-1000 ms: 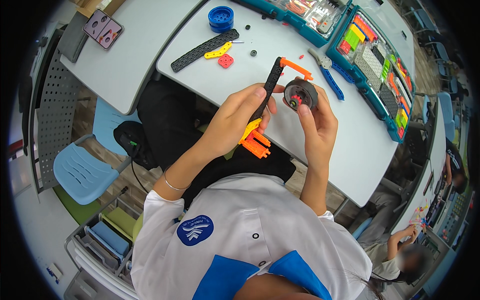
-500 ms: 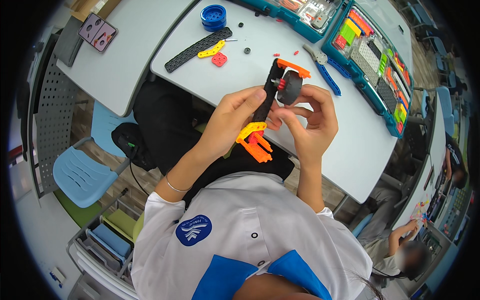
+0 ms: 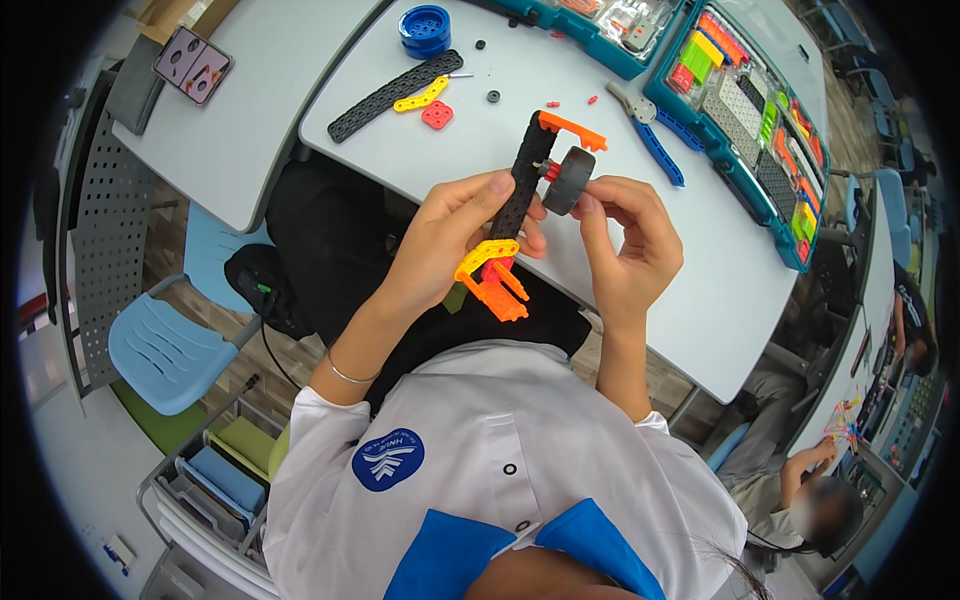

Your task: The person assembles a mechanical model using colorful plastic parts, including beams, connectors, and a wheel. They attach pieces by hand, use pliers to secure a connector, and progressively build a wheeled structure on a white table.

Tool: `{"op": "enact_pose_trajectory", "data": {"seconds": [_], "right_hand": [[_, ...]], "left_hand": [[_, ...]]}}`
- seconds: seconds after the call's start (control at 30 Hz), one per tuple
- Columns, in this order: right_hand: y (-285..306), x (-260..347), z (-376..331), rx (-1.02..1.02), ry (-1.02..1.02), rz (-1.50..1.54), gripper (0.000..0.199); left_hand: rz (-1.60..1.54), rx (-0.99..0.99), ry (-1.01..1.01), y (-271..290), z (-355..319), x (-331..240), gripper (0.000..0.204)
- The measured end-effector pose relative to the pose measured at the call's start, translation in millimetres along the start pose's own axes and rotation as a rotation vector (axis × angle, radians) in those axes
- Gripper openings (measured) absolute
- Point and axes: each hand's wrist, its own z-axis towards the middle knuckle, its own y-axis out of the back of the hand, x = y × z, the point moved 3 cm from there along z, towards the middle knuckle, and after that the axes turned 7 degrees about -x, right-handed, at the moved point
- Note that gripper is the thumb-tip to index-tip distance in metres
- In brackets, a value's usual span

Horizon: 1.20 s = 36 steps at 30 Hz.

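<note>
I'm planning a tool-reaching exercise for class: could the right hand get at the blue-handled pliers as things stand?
Probably yes: nothing seems to stand between the right hand and the pliers, though its fingers are on the wheel.

Lt-blue chair (image 3: 168, 352), wood-look flr (image 3: 160, 243).

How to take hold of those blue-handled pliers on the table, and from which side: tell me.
The pliers look best gripped around the near blue handle, at mid-length, with the right hand coming from the person's side. The handles splay apart; the far one lies close to the teal case, while the near one has bare tabletop beside it.
</note>
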Motion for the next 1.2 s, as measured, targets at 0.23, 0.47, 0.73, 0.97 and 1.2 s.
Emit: {"op": "enact_pose_trajectory", "data": {"seconds": [0.23, 0.47, 0.73, 0.97, 1.2], "right_hand": [[0, -2, 0, 0.023, 0.025, -0.078, 0.016], [1, -5, -2, 0.005, -0.313, 0.097, 0.013], [3, -10, -4, 0.100, -0.437, 0.160, 0.009], [0, -7, -4, 0.136, -0.447, 0.178, 0.012], [-3, -9, 2, 0.121, -0.192, -0.025, 0.027]], "left_hand": [[0.114, -0.078, -0.152, 1, 1, 2, 0.040], [0.213, -0.114, -0.230, -2, -1, -5, 0.039], [0.360, -0.156, -0.272, -5, -8, -13, 0.039], [0.294, -0.129, -0.227, 2, -5, -5, 0.038], [0.093, -0.135, -0.051, 6, 5, 0, 0.038]]}}
